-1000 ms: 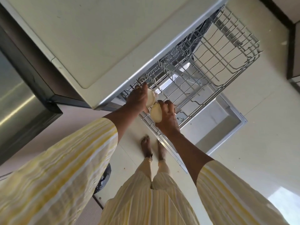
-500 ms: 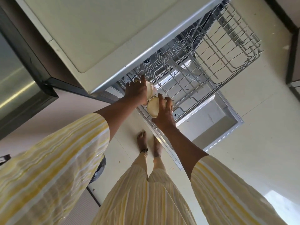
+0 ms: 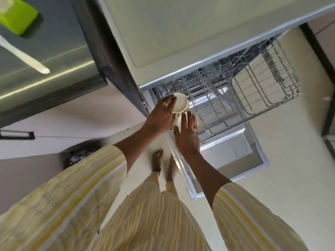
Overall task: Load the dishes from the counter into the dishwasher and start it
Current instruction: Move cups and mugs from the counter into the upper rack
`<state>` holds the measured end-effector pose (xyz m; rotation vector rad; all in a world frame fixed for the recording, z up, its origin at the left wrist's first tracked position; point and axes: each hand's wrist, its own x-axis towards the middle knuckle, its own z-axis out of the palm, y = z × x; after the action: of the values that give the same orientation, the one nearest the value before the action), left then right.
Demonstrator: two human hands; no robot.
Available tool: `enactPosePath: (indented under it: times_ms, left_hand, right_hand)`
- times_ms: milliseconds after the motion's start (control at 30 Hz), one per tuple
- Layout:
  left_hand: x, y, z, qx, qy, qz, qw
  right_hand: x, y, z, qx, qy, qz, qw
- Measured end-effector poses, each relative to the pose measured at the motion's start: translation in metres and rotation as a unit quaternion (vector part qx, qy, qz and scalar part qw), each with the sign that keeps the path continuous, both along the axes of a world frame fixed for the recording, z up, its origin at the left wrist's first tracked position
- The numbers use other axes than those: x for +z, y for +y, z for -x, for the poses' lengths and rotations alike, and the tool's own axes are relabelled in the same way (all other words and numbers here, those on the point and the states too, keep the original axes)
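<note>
Bowls look light, stiff and breakable, likely slick; best gripped by the rim; left hand [image 3: 161,115] holds one cream bowl [image 3: 180,105] over the rack's [image 3: 253,98] near corner; right hand [image 3: 186,134] covers a second bowl [image 3: 179,119], fingers extended, grip unclear.

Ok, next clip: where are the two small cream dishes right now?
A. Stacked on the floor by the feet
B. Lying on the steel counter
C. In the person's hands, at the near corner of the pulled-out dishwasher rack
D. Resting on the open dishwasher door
C: the left hand grips one cream dish and the right hand covers the other cream dish, both over the wire rack.
</note>
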<state>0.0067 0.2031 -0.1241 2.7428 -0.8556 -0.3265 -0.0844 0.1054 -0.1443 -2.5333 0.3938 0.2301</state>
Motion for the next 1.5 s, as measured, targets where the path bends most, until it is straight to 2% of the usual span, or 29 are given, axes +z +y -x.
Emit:
enactPosePath:
  times_ms: [100, 200, 367, 500, 667, 800, 933, 1100, 1233, 1300, 1400, 1500]
  left_hand:
    - [0.008, 0.030, 0.021, 0.072, 0.010, 0.023, 0.997]
    - [0.020, 0.062, 0.040, 0.103, -0.006, 0.013, 0.995]
    - [0.048, 0.122, 0.066, 0.198, -0.073, 0.003, 0.977]
    - [0.071, 0.173, 0.083, 0.330, -0.092, 0.018, 0.939]
    - [0.102, 0.240, 0.105, 0.422, -0.122, -0.038, 0.898]
    - [0.123, 0.298, 0.122, 0.513, -0.139, -0.063, 0.845]
    - [0.145, 0.358, 0.138, 0.592, -0.144, -0.061, 0.790]
    - [0.163, 0.448, 0.152, 0.657, -0.156, -0.047, 0.736]
    - [0.180, 0.521, 0.160, 0.684, -0.172, -0.051, 0.707]
    - [0.184, 0.554, 0.161, 0.697, -0.179, -0.041, 0.693]
    - [0.182, 0.597, 0.153, 0.699, -0.160, -0.066, 0.693]
    - [0.180, 0.631, 0.139, 0.710, -0.139, -0.063, 0.688]
  right_hand:
    - [0.003, 0.020, 0.003, 0.098, -0.015, 0.009, 0.995]
    - [0.011, 0.045, 0.002, 0.186, -0.017, 0.010, 0.982]
    - [0.039, 0.098, -0.002, 0.326, -0.079, 0.002, 0.942]
    - [0.066, 0.142, -0.006, 0.423, -0.121, 0.019, 0.898]
    - [0.093, 0.200, -0.016, 0.531, -0.149, 0.017, 0.834]
    - [0.114, 0.257, -0.032, 0.596, -0.189, 0.025, 0.780]
    - [0.138, 0.324, -0.042, 0.645, -0.226, 0.024, 0.729]
    - [0.164, 0.421, -0.048, 0.654, -0.260, 0.033, 0.709]
    - [0.182, 0.496, -0.053, 0.688, -0.281, 0.029, 0.669]
    - [0.189, 0.530, -0.058, 0.685, -0.281, 0.014, 0.671]
    - [0.196, 0.571, -0.068, 0.671, -0.283, -0.003, 0.685]
    - [0.204, 0.605, -0.084, 0.679, -0.282, -0.004, 0.678]
